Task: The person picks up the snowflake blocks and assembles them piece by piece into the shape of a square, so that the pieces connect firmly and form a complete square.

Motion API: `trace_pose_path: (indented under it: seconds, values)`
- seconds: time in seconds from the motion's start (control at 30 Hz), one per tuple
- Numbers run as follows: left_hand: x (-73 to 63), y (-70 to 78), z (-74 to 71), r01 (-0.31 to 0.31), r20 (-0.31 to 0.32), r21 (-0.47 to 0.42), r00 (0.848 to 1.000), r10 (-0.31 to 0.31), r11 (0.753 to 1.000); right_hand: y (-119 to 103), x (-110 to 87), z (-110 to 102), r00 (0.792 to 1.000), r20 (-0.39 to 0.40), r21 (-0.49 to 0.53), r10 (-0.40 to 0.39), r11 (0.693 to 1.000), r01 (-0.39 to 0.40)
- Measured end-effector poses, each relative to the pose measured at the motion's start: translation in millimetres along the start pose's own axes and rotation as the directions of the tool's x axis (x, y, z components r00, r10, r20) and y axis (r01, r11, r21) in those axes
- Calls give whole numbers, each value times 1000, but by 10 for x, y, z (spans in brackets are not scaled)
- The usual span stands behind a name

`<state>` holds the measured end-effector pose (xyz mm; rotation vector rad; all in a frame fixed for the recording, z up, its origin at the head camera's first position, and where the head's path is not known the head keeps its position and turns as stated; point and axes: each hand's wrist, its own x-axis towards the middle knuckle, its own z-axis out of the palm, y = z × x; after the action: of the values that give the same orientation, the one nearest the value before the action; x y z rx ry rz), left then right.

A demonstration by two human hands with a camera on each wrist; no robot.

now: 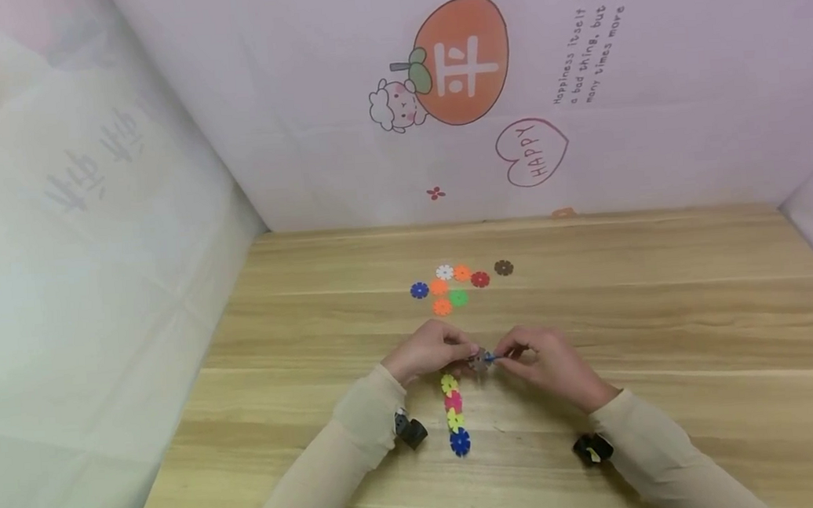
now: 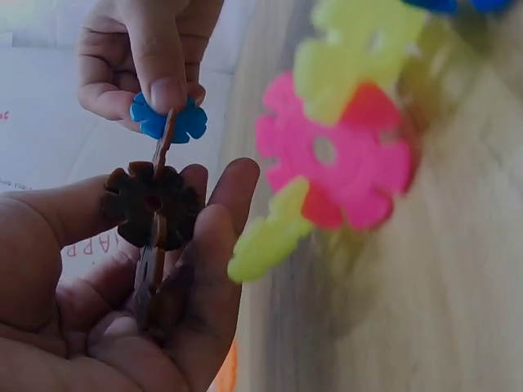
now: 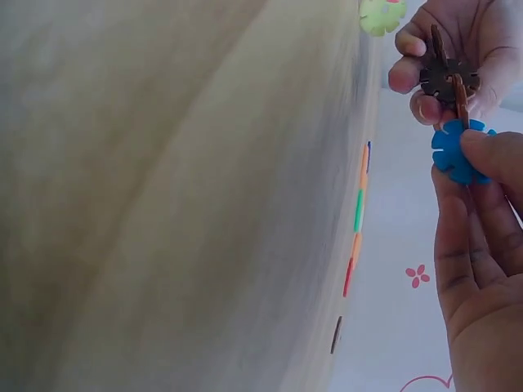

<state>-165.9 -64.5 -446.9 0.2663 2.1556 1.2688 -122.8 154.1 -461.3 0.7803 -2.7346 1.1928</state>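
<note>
Over the middle of the wooden table, my left hand [image 1: 431, 352] grips a short chain of brown notched plastic discs [image 2: 131, 208], slotted edge to edge at right angles. My right hand [image 1: 552, 363] pinches a blue notched disc [image 3: 451, 155] between thumb and fingers. In both wrist views the blue disc meets the outer brown one at a slot; how deep it sits is hard to tell. Just below the hands lies a joined row on the table: a yellow disc [image 1: 448, 382], a pink disc [image 2: 282, 151], another yellow one and a dark blue disc [image 1: 460, 442].
Loose flat discs lie farther back: white [image 1: 445, 272], orange [image 1: 461, 272], red [image 1: 480, 279], green [image 1: 458, 297], dark blue [image 1: 419, 290] and a separate brown disc [image 1: 503, 268]. Printed cloth walls [image 1: 315, 158] rise behind and beside the table [image 1: 702, 328].
</note>
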Motion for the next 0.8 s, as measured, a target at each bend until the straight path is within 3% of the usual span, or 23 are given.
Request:
trace_pose_path:
  seconds: [0.17,0.3,0.5,0.7,0.8]
  values:
    - [-65,-37,-73,-47,-66,169,996,59,984,15,19,11,1000,14,-10,-15,1000,15]
    - [-206,-117,-158,-40,-122,273,990,76,961,24,23,-4,998,68,-5,8,1000,-8]
    - [-331,-206,-158,15,-109,281,994,16,960,81,36,-46,989,124,-45,86,996,-81]
    - [-358,-224,-69,45,-44,302,998,-34,952,91,54,-38,979,173,-95,106,991,-91]
    - [-350,-206,-33,36,-37,310,999,-26,950,88,53,-30,975,197,-137,106,987,-80]
